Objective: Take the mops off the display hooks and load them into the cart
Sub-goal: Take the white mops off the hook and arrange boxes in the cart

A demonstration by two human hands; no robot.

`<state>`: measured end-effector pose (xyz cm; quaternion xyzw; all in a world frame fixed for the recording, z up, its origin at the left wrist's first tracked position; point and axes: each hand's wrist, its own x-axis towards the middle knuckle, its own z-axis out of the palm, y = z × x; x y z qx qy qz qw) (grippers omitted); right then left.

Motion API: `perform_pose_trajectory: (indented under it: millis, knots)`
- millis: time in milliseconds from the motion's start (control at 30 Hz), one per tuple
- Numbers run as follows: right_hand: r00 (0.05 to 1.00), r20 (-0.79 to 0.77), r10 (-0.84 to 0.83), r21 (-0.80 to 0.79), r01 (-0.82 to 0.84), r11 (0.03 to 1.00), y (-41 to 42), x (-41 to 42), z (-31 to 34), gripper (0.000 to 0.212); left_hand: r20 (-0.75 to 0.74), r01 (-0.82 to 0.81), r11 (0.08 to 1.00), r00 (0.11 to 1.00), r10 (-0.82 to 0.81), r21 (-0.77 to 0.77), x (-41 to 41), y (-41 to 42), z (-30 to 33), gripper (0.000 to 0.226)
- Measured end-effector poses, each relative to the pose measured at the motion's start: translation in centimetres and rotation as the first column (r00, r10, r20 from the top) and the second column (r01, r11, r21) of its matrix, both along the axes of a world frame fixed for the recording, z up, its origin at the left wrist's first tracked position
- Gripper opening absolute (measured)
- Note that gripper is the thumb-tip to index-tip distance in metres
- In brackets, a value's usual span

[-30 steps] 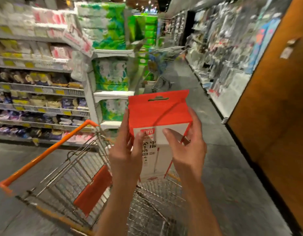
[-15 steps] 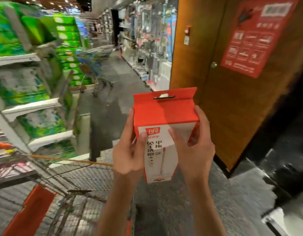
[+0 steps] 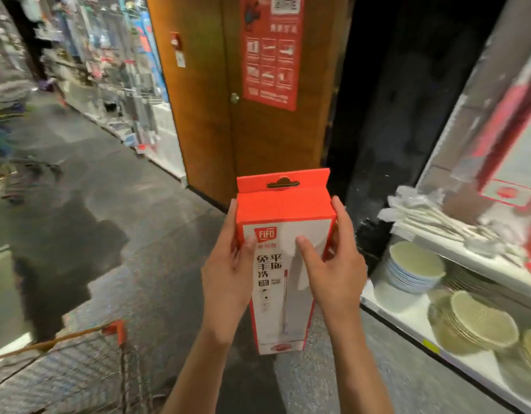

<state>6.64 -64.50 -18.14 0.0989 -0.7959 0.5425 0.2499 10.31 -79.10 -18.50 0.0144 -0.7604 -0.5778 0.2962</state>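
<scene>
I hold a red and white mop box (image 3: 283, 210) upright in front of me, with a hang tab at its top and a mop pictured on its face. My left hand (image 3: 228, 270) grips its left side, thumb on the front. My right hand (image 3: 333, 270) grips its right side, thumb pressed on the white panel. The wire shopping cart (image 3: 79, 369) with an orange handle sits at the lower left, apart from the box. Blurred red and grey mop packs (image 3: 497, 138) hang on the display at the far right.
White shelves (image 3: 407, 306) at the right carry stacks of plates and white utensils. A wooden door (image 3: 216, 115) with a red poster stands straight ahead, with a dark wall beside it. A grey aisle runs off to the left past hanging goods.
The view has swung from the cart and left shelving to the right, toward the door and plate shelves. The box has stayed in both hands; the cart has dropped to the lower left corner.
</scene>
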Motion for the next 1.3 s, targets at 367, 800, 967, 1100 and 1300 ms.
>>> perform_pose_trajectory:
  millis: [367, 800, 967, 1100, 1300]
  knots:
    - [0.961, 0.023, -0.275, -0.01, 0.275, 0.961, 11.4, -4.0, -2.6, 0.087, 0.043, 0.208, 0.978, 0.977, -0.208, 0.02, -6.7, 10.7, -0.7, 0.053]
    - [0.925, -0.05, -0.376, -0.182, 0.362, 0.914, 20.0, -18.2, -0.6, 0.071, 0.014, 0.408, 0.901, 0.91, -0.415, 0.147, -23.5, 20.7, 1.2, 0.05]
    - [0.893, -0.066, -0.445, -0.172, 0.429, 0.887, 23.5, -23.0, 0.0, 0.072, -0.038, 0.464, 0.873, 0.885, -0.464, 0.149, -29.5, 24.7, 2.0, 0.051]
    - [0.859, -0.06, -0.508, -0.166, 0.494, 0.854, 26.0, -25.3, 0.5, 0.072, -0.058, 0.481, 0.866, 0.876, -0.478, 0.134, -33.0, 27.8, 1.9, 0.043]
    - [0.798, -0.075, -0.598, -0.139, 0.585, 0.799, 30.7, -28.2, 2.1, 0.076, -0.034, 0.53, 0.847, 0.848, -0.529, 0.039, -37.1, 32.8, 2.7, 0.051]
